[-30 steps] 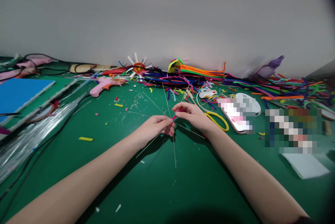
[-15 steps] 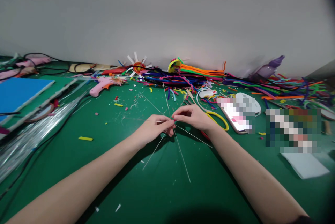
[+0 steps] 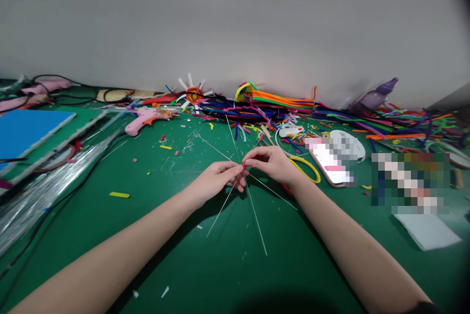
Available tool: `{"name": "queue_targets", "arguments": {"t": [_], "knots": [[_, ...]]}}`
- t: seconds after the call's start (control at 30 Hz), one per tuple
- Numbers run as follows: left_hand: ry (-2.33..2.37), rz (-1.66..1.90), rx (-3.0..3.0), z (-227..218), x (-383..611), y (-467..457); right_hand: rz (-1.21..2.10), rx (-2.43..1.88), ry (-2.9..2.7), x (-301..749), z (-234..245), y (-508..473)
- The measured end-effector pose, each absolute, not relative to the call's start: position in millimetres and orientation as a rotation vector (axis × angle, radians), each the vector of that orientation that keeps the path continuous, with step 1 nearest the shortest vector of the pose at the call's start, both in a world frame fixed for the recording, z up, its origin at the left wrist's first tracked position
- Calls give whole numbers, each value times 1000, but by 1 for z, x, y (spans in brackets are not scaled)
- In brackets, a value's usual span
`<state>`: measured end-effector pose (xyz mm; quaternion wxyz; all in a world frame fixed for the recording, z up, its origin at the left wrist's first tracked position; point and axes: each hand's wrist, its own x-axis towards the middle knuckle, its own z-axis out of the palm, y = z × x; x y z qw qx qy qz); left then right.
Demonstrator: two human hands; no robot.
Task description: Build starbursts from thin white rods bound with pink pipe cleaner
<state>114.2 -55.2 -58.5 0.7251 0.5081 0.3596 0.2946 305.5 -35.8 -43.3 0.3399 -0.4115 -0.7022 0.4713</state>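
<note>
My left hand [image 3: 218, 180] and my right hand [image 3: 270, 163] meet above the green mat [image 3: 227, 265], fingertips pinched together. Between them is a small pink piece of pipe cleaner [image 3: 244, 168] wound round the crossing of several thin white wires [image 3: 256, 216]. The wires fan out toward me and away toward the wall. Both hands pinch this bundle at its centre, the left from the left side, the right from above right.
A pile of coloured pipe cleaners [image 3: 279, 103] lies along the wall. Yellow-handled scissors [image 3: 304, 167] and a phone [image 3: 332, 165] sit right of my hands. A pink glue gun [image 3: 145, 119], a blue board [image 3: 25, 130] and silver strips [image 3: 40, 191] lie at left. Small scraps litter the mat.
The wire bundle has turned between my fingers, its near ends swinging right. The pink piece, held out by my right hand a second ago, is now tight at the crossing.
</note>
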Motion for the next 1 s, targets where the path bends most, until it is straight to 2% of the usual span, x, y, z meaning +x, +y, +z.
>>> {"name": "queue_targets", "arguments": {"t": [0.7,1.0], "knots": [[744,702,1005,-64,112,-54,1347,-1071,-1828,308,-42,-39],[860,674,1125,-59,114,-56,1252,-1010,-1950,307,-43,-37]]}}
